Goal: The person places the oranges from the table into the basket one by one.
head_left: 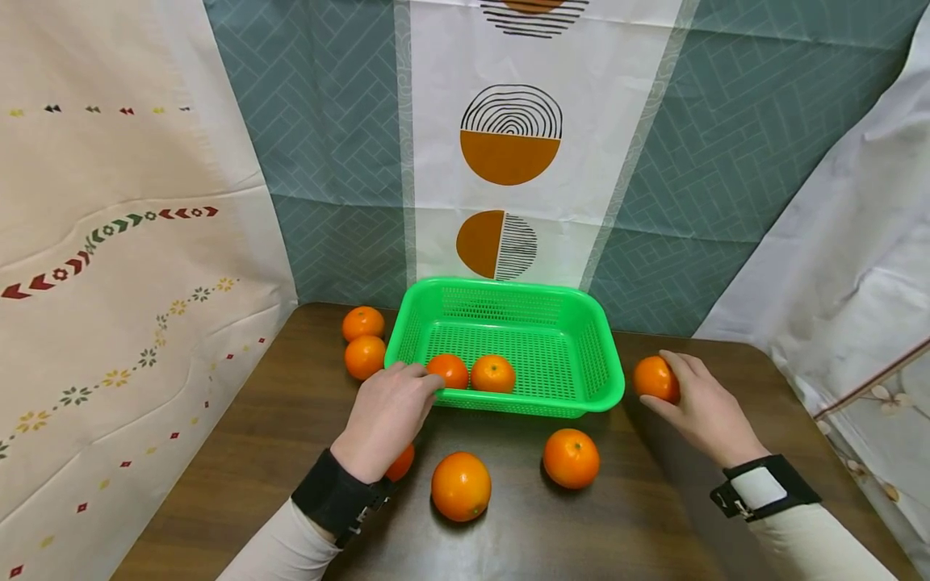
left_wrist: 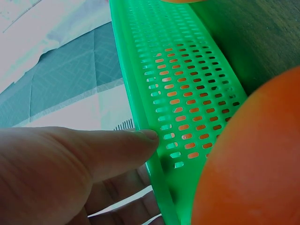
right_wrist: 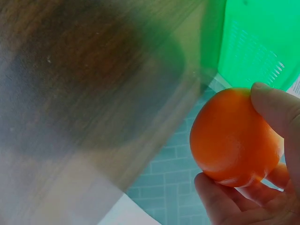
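Observation:
A green plastic basket (head_left: 534,343) with perforated walls stands on the table, two oranges (head_left: 494,374) lying inside at its near left. At the near-left rim my left hand (head_left: 392,415) pinches the basket, the thumb (left_wrist: 126,145) on the near side and the fingers curled over behind the rim. To the right of the basket, my right hand (head_left: 701,403) holds another orange (right_wrist: 234,138) between thumb and fingers. In the left wrist view a large orange (left_wrist: 258,164) stands close to the basket's outer wall.
Two oranges (head_left: 364,357) sit left of the basket. In front are an orange (head_left: 461,486) and another (head_left: 571,458) farther right, plus one (head_left: 401,462) partly hidden by my left wrist. A patterned cloth (head_left: 341,161) hangs behind the brown table (head_left: 261,452).

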Demonstrator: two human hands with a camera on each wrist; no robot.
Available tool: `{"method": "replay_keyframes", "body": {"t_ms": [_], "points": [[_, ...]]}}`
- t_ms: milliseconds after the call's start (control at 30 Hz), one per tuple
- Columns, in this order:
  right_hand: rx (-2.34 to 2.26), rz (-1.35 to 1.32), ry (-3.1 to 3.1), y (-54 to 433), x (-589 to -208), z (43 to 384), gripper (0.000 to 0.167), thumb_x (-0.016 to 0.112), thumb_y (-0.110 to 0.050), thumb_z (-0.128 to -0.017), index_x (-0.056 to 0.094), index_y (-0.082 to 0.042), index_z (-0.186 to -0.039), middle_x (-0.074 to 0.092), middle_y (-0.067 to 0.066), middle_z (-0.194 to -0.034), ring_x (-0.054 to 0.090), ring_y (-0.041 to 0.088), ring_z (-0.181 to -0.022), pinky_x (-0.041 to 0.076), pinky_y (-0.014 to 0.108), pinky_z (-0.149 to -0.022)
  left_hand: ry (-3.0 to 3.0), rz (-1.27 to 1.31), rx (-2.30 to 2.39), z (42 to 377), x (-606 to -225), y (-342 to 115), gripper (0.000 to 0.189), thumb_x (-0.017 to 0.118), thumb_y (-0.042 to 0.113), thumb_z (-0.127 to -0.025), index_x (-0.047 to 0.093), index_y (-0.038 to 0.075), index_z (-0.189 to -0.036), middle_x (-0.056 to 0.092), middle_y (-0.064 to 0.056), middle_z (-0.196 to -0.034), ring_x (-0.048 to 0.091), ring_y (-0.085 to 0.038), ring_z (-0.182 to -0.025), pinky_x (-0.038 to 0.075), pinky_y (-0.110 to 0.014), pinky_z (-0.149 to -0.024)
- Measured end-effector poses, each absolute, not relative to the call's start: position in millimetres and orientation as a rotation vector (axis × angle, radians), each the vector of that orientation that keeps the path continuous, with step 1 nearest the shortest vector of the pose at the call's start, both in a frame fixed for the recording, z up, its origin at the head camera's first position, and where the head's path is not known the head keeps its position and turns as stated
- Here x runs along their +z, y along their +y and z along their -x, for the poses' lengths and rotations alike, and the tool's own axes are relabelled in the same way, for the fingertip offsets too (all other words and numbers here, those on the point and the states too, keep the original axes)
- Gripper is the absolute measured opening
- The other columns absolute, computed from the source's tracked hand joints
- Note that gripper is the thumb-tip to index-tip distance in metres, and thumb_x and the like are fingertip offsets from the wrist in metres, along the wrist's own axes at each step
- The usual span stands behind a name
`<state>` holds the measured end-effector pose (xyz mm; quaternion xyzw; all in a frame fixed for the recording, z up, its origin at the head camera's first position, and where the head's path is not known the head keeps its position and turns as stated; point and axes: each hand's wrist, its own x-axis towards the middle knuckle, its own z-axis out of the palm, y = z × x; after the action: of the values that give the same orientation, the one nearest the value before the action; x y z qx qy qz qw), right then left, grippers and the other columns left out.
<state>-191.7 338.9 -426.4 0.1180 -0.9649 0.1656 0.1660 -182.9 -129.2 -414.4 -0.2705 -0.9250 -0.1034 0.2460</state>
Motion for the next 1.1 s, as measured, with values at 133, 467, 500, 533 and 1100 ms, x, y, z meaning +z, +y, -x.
{"method": "replay_keyframes", "body": {"t_ms": [133, 467, 500, 533, 1100], "points": [[0.468, -0.344, -2.732, 339.0, -421.2, 189.1, 0.082, 0.094, -0.02, -0.09, 0.05, 0.01, -0.152, 0.054, 0.035, -0.141, 0.064, 0.052, -0.109, 0.056, 0.073, -0.09, -2.525, 0.739, -0.277, 182.9, -414.4, -129.0, 0.022, 0.097, 0.009, -0.084, 0.08, 0.019, -0.094, 0.069, 0.003, -0.084, 0.063, -0.023, -0.075, 0.051, -0.031, -0.063], [0.46, -0.381, -2.701, 336.2, -412.4, 183.9, 0.083, 0.095, -0.02, -0.089, 0.051, 0.009, -0.152, 0.054, 0.033, -0.142, 0.065, 0.051, -0.11, 0.056, 0.074, -0.089, -2.524, 0.736, -0.283, 182.6, -414.0, -129.6, 0.021, 0.096, 0.008, -0.085, 0.08, 0.019, -0.094, 0.067, 0.003, -0.083, 0.063, -0.023, -0.075, 0.051, -0.031, -0.062], [0.46, -0.383, -2.7, 336.0, -412.0, 183.5, 0.083, 0.095, -0.02, -0.089, 0.051, 0.009, -0.152, 0.054, 0.033, -0.143, 0.065, 0.051, -0.11, 0.056, 0.074, -0.09, -2.522, 0.735, -0.284, 182.7, -414.1, -129.7, 0.021, 0.096, 0.008, -0.085, 0.08, 0.019, -0.094, 0.067, 0.003, -0.083, 0.063, -0.023, -0.075, 0.051, -0.031, -0.062], [0.461, -0.386, -2.7, 335.7, -411.7, 183.2, 0.083, 0.095, -0.02, -0.089, 0.051, 0.009, -0.152, 0.054, 0.032, -0.143, 0.065, 0.051, -0.11, 0.056, 0.074, -0.089, -2.521, 0.736, -0.286, 182.8, -414.2, -129.8, 0.021, 0.096, 0.008, -0.086, 0.08, 0.019, -0.094, 0.068, 0.003, -0.084, 0.063, -0.023, -0.075, 0.051, -0.031, -0.062], [0.5, -0.406, -2.692, 329.7, -399.7, 183.2, 0.082, 0.093, -0.024, -0.092, 0.05, 0.007, -0.155, 0.055, 0.03, -0.143, 0.065, 0.047, -0.11, 0.057, 0.071, -0.089, -2.535, 0.742, -0.281, 183.5, -413.8, -129.3, 0.02, 0.095, 0.007, -0.086, 0.08, 0.019, -0.093, 0.067, 0.003, -0.083, 0.062, -0.022, -0.074, 0.05, -0.031, -0.063]]}}
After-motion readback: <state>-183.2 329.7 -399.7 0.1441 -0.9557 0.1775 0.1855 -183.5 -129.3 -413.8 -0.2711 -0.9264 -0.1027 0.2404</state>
